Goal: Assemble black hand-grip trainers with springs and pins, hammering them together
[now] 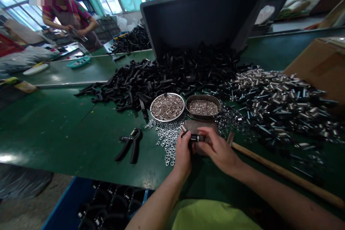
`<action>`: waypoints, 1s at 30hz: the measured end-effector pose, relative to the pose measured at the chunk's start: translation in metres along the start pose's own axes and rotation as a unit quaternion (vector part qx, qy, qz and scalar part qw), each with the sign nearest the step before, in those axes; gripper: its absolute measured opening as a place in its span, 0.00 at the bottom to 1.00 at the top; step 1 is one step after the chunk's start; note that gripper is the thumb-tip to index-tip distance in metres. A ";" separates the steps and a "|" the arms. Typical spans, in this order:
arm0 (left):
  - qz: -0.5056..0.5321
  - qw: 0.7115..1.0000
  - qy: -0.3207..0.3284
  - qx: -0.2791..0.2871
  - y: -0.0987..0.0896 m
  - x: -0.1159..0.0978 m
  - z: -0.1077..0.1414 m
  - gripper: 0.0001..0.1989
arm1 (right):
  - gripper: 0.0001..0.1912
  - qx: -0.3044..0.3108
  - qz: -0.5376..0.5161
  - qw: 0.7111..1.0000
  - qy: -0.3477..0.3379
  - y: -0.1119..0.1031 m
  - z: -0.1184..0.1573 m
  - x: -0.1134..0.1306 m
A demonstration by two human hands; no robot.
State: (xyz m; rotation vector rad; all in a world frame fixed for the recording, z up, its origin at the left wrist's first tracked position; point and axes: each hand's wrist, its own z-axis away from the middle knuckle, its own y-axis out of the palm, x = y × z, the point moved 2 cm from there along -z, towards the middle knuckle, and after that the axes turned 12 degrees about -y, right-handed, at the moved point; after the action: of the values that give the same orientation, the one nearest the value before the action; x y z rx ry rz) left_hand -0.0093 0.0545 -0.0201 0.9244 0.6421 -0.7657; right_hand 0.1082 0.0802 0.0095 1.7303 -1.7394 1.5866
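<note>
Just in front of a flat metal block (207, 125), my left hand (184, 152) is closed round a black part (194, 137) with a metal spring at its upper left. My right hand (218, 149) pinches the part's right end, at a dark knob with a silver ring. Beyond the block stand a round dish of small metal pins (167, 107) and an oval tin of tiny metal pieces (203, 107). Loose silver nuts (168, 142) lie left of my hands. A black hand grip with a spring (132, 145) lies farther left on the green table.
Black handles (134, 79) spill from a tipped grey bin (205, 14). Metal-capped parts (280, 97) are heaped at right, near a cardboard box (318, 64). A hammer (283, 172) lies right of my hands. A blue crate (64, 201) is below. A person (72, 21) works across.
</note>
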 end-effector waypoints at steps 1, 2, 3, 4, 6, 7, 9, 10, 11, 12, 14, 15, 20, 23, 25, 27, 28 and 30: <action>-0.002 1.000 0.004 0.000 0.000 0.000 0.000 0.12 | 0.14 -0.023 0.026 0.999 -0.035 -0.001 0.000 0.001; -0.008 1.000 0.008 0.000 -0.001 0.000 -0.001 0.12 | 0.12 -0.036 0.035 0.998 -0.043 -0.002 0.000 0.002; -0.018 1.000 0.009 0.001 -0.001 0.000 0.000 0.12 | 0.12 -0.032 0.022 0.999 -0.022 -0.001 0.000 0.000; -0.030 1.000 0.007 0.005 -0.001 0.000 0.000 0.12 | 0.14 -0.012 -0.008 1.000 0.021 0.000 0.000 -0.002; -0.045 0.999 0.002 0.010 -0.001 0.000 0.000 0.11 | 0.18 0.028 -0.059 0.993 0.098 0.002 0.002 -0.006; -0.044 0.999 0.002 0.013 -0.001 -0.001 0.000 0.11 | 0.17 0.034 -0.061 0.993 0.095 0.002 0.003 -0.006; -0.028 1.000 0.006 0.011 -0.001 -0.002 0.000 0.10 | 0.13 0.006 -0.021 0.999 0.023 0.000 0.003 -0.004; -0.022 1.000 0.008 0.010 -0.002 -0.002 0.000 0.10 | 0.13 -0.010 -0.005 1.000 -0.005 -0.001 0.003 -0.003; -0.022 1.000 0.010 0.010 -0.002 -0.002 0.000 0.10 | 0.12 -0.013 -0.006 1.000 -0.006 -0.002 0.003 -0.003; -0.029 0.999 0.009 0.013 -0.002 -0.002 0.000 0.10 | 0.13 0.000 -0.027 0.999 0.019 -0.002 0.004 -0.004; -0.050 0.999 0.008 0.019 -0.002 -0.002 0.000 0.10 | 0.16 0.032 -0.081 0.992 0.094 -0.001 0.004 -0.006; -0.058 0.998 0.012 0.021 -0.003 -0.002 0.000 0.10 | 0.15 0.034 -0.091 0.989 0.109 -0.002 0.004 -0.006; -0.125 0.991 0.051 0.001 -0.005 -0.004 -0.004 0.10 | 0.12 -0.034 -0.208 0.968 0.137 0.004 0.002 -0.003; -0.232 0.963 0.111 -0.085 -0.006 -0.005 -0.003 0.12 | 0.13 -0.085 -0.416 0.865 0.266 0.021 0.006 -0.008; -0.313 0.931 0.134 -0.128 -0.007 -0.004 -0.002 0.18 | 0.14 -0.128 -0.475 0.813 0.312 0.030 0.008 -0.015; -0.388 0.906 0.114 -0.126 -0.010 -0.003 -0.003 0.26 | 0.15 -0.121 -0.453 0.818 0.333 0.033 0.009 -0.024; -0.421 0.894 0.096 -0.116 -0.011 -0.002 -0.004 0.29 | 0.15 -0.087 -0.413 0.841 0.337 0.032 0.008 -0.030; -0.481 0.867 0.075 -0.106 -0.015 -0.001 -0.008 0.30 | 0.14 0.010 -0.283 0.907 0.313 0.026 0.002 -0.042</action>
State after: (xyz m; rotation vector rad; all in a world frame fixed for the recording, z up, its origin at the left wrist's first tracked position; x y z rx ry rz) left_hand -0.0237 0.0562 -0.0297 0.4122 1.3359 -1.4753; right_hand 0.0999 0.0960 -0.0366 1.3300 -0.8234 1.6175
